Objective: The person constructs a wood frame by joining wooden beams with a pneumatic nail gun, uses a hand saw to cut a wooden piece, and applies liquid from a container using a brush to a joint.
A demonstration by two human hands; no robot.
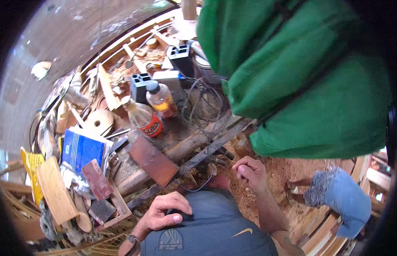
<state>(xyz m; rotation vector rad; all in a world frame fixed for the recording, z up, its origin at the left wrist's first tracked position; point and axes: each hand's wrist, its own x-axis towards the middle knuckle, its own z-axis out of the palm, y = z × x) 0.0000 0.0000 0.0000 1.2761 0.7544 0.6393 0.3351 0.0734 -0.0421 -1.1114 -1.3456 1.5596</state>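
The left hand (164, 213) lies flat on soft blue-grey cloth (211, 222), grasping nothing; the right hand (249, 170) pinches, perhaps, a thin limp black cord (202, 184).

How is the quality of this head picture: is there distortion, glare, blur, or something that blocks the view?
Head view: strong fisheye bending, with black corners and the straight wooden bench edge curved; daylight is soft, with a pale glare on the grey floor; a large green cloth blocks the upper right; the left hand and right hand look fairly sharp.
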